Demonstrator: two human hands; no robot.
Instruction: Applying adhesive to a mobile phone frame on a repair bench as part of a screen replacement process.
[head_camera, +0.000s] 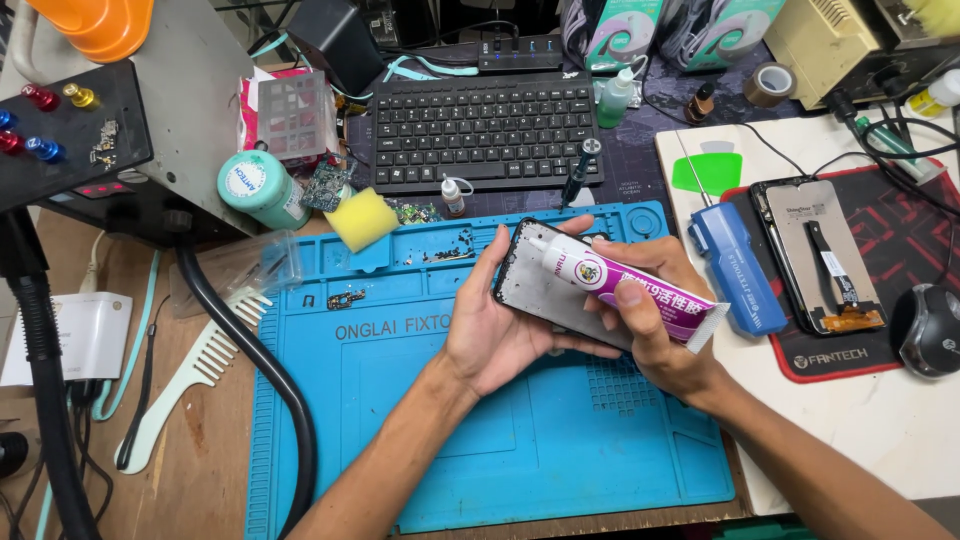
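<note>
Both my forearms reach over the blue mat (400, 420), left hand (500, 330) cradling the thin, probably fragile phone frame (545, 290) by its edges, right hand (655, 330) fingers closed round a soft glue tube (640, 290)

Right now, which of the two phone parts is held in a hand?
The phone frame over the blue mat, held by the left hand. The other, a phone screen, lies untouched on the red pad.
</note>
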